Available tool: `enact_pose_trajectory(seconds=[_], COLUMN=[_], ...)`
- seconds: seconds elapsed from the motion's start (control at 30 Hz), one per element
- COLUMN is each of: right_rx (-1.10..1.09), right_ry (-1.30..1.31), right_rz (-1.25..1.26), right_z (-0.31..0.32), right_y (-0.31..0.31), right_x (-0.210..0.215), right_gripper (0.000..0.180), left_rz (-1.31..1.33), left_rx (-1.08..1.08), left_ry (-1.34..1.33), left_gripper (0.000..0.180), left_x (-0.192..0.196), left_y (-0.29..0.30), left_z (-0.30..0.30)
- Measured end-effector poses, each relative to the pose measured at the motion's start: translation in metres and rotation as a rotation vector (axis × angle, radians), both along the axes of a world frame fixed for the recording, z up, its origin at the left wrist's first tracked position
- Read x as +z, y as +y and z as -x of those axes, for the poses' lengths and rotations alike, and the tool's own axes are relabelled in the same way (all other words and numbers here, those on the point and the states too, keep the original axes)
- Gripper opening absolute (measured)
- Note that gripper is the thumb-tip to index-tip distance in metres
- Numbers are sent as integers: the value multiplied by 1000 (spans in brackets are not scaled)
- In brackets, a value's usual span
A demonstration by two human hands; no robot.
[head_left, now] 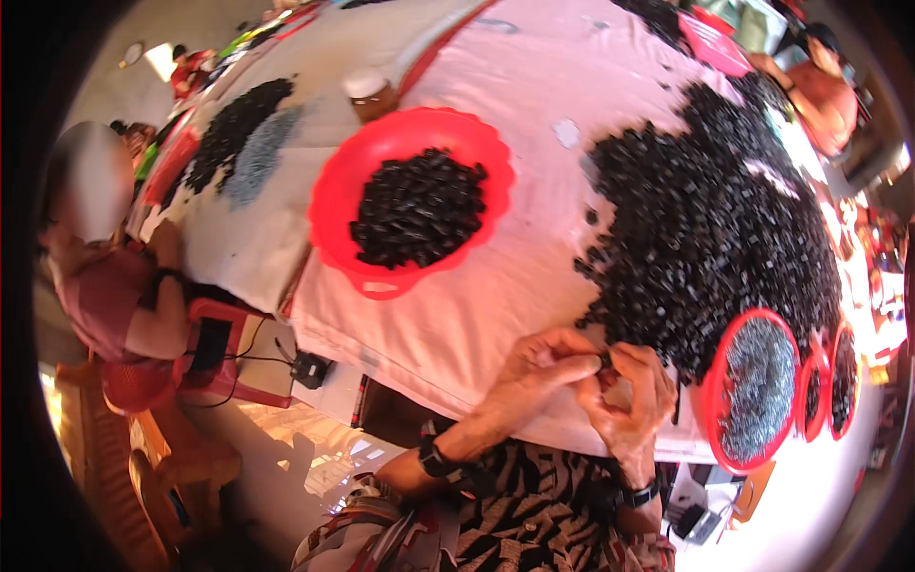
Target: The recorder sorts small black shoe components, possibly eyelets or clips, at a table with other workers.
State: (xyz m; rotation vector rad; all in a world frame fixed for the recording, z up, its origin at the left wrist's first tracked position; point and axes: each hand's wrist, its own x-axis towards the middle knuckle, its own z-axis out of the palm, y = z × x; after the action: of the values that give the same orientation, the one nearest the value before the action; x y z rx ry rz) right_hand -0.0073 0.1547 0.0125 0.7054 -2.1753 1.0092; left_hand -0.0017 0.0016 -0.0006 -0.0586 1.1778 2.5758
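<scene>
Close to the table's near edge, my left hand (545, 367) and my right hand (629, 396) meet with their fingertips closed on a small black piece (604, 361). Fingers partly cover that piece, so its exact shape is hard to make out. Right beyond my hands spreads a large heap of small black pieces (705, 238). A red scalloped basin (410, 133) on the cloth holds a pile of similar shiny black pieces (419, 210). Beside my right hand, a red bowl (711, 400) is filled with tiny silvery-blue parts (759, 391).
Smaller red bowls (813, 391) stand farther right. A brown jar with a white lid (370, 93) is behind the basin. Pale cloth (448, 334) covers the table. One person (124, 296) sits at the left; another (824, 105) works at the far right. A red stool (257, 377) stands left.
</scene>
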Motion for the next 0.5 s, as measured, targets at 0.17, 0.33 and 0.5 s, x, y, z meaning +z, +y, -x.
enact_pose_trajectory(seconds=[0.17, 0.33, 0.5], right_rx=[7, -134, -166], right_ry=[-83, -146, -217], right_rz=[10, 21, 89], right_z=[-10, -27, -19], right_y=[2, 27, 31], right_x=[7, 4, -1], right_gripper=[37, 30, 21], left_rz=[179, 904, 1164], left_rx=[69, 585, 1006], left_ry=[145, 645, 575], left_gripper=[10, 16, 20], left_x=[3, 29, 49], left_y=[3, -19, -92], left_z=[-12, -6, 33])
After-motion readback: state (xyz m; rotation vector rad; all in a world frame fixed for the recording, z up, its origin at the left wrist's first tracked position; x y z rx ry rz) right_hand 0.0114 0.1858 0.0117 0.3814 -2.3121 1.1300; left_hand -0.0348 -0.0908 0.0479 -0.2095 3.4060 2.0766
